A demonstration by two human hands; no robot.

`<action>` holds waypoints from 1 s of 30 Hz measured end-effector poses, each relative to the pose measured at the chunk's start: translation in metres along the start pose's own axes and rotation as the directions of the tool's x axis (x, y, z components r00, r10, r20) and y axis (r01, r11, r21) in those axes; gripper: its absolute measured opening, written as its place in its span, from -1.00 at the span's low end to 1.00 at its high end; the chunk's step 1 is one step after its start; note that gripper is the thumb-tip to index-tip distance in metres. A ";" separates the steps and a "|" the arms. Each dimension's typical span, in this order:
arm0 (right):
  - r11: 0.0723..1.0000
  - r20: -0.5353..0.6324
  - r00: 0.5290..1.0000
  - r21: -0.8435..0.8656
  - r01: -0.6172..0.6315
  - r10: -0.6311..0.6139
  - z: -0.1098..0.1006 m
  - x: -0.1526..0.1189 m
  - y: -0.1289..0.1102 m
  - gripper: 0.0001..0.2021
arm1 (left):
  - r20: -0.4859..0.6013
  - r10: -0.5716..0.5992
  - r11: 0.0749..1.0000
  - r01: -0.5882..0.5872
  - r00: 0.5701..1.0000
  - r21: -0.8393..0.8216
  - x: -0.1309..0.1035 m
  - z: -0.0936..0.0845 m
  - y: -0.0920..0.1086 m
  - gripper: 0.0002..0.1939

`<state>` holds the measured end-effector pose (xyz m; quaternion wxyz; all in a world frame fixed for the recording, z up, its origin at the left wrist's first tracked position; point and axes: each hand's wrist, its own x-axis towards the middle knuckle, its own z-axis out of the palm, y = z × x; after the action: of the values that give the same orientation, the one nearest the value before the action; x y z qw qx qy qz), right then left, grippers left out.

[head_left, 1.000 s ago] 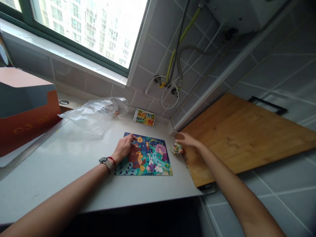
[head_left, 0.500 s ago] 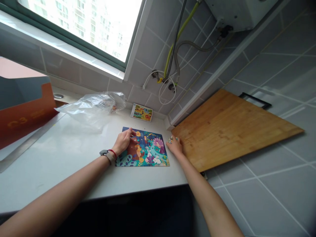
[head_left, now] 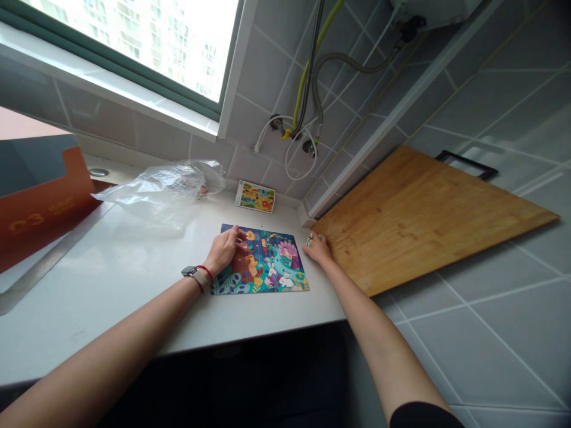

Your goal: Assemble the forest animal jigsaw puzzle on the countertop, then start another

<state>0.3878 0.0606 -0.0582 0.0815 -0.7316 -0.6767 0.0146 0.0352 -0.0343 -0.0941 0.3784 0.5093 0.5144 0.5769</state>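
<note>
A colourful jigsaw puzzle board [head_left: 272,270] with rabbits, a peacock and leaves lies flat on the white counter [head_left: 116,285]. My left hand [head_left: 226,246] rests on its upper left part, fingers stretched over the picture. A watch and a red band circle that wrist. Just right of the board, my right hand [head_left: 319,248] is closed around small, bright, patterned pieces [head_left: 310,241] that look like puzzle pieces. How many it holds is hidden. Behind the board a picture card [head_left: 255,197] with an animal scene leans near the wall.
A clear plastic bag [head_left: 165,190] lies at the back, left of the card. An orange box [head_left: 44,196] stands open at the far left. A wooden board [head_left: 428,220] leans on the tiled wall at right. Hoses and a white cable [head_left: 297,172] hang above.
The camera view has shifted slightly. My left hand stays on the puzzle board, and my right hand stays beside it, still closed, slightly turned.
</note>
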 end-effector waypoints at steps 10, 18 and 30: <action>0.974 -0.026 0.978 0.091 0.210 -0.208 0.004 0.025 0.038 -0.30 | -0.012 -0.005 0.999 0.005 1.000 -0.038 0.001 0.002 0.000 -0.17; 0.948 0.019 0.953 0.103 0.300 -0.303 -0.004 0.029 0.054 -0.37 | -0.009 -0.007 0.999 0.007 1.000 -0.042 0.000 0.001 0.004 -0.16; 0.932 0.009 0.939 0.127 0.339 -0.343 -0.009 0.023 0.060 -0.39 | -0.001 0.004 1.000 -0.004 1.000 0.012 -0.001 0.001 0.005 -0.20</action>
<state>0.4499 0.0782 -0.0554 0.1174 -0.5963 -0.7923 0.0534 0.0364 -0.0357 -0.0891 0.3738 0.5122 0.5172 0.5748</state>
